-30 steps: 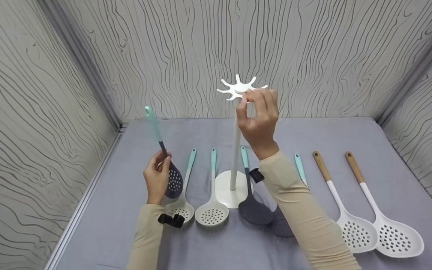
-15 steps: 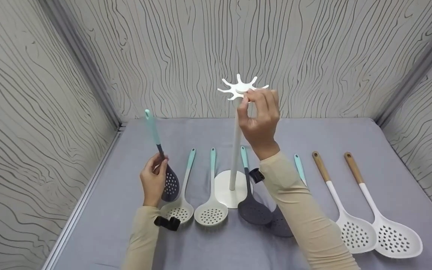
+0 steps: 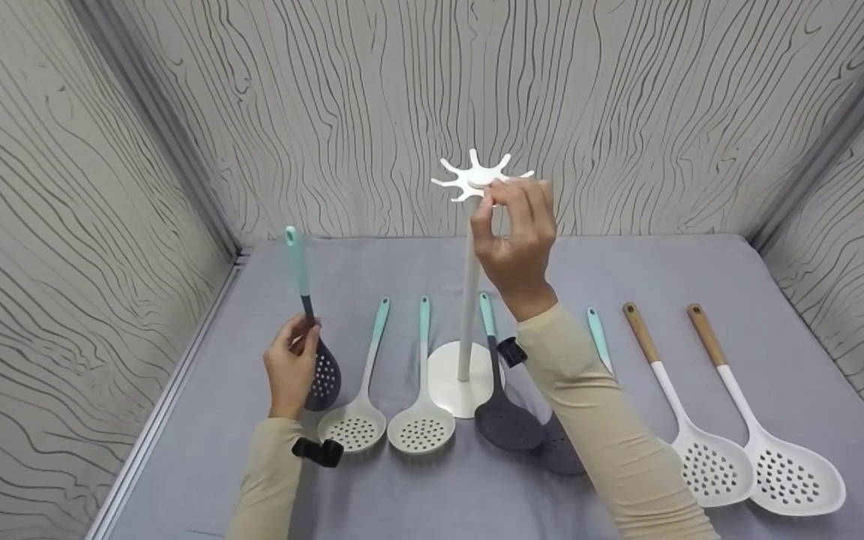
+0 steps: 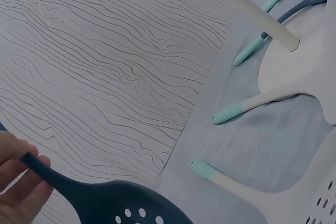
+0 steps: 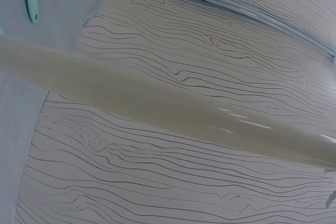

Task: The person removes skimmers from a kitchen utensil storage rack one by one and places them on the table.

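My left hand (image 3: 289, 367) grips a dark grey skimmer (image 3: 325, 379) low on its neck. Its mint handle points up, and the perforated bowl hangs beside the hand. In the left wrist view, fingers and thumb close around the dark neck (image 4: 44, 171). My right hand (image 3: 520, 247) pinches the white star-shaped hook top (image 3: 469, 178) of a utensil stand, thumb and fingertips at its near arms. A pale pole (image 3: 469, 300) drops from it to a round white base (image 3: 443, 375). The pole (image 5: 157, 106) crosses the right wrist view, where the right hand is out of sight.
Two light skimmers (image 3: 421, 429) with mint handles lie left of the base. A dark skimmer (image 3: 511, 427) lies at its right, and another (image 3: 561, 450) is partly under my right forearm. Two white skimmers (image 3: 792, 480) with wooden handles lie far right. Patterned walls (image 3: 372, 112) enclose the table.
My left hand has moved left and slightly down with the dark skimmer, uncovering more of the leftmost light skimmer. The right hand stays at the stand's top.
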{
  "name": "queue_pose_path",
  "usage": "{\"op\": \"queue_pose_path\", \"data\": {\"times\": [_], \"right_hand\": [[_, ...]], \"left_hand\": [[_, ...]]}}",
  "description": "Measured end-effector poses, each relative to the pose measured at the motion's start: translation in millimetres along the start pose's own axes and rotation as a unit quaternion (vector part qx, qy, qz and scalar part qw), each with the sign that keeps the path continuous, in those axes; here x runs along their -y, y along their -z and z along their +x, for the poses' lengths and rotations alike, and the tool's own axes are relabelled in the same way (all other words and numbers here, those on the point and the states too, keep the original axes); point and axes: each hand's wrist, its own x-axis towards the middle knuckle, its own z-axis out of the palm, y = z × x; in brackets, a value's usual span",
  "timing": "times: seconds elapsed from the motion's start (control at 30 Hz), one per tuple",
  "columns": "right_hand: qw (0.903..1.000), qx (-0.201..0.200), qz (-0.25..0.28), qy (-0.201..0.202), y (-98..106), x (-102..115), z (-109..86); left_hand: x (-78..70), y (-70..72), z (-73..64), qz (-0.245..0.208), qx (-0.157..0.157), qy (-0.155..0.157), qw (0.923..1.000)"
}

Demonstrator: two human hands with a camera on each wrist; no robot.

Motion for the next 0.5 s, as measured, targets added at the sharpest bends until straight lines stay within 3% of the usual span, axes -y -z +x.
{"op": "queue_pose_path", "data": {"times": [0.07,0.27,0.5], "right_hand": [[1.0000,0.001,0.000,0.000,0.0,0.1,0.2],[1.0000,0.002,0.003,0.002,-0.7,0.4,0.3],[0.9999,-0.001,0.014,0.004,-0.3,0.3,0.1]], "left_hand": [[3.5,1.9,1.0,0.002,-0.001,0.003,1.0000],[33.1,4.9,6.9,0.027,-0.007,-0.009,0.9996],[43.2,8.2,10.4,0.049,-0.007,-0.022,0.9985]]}}
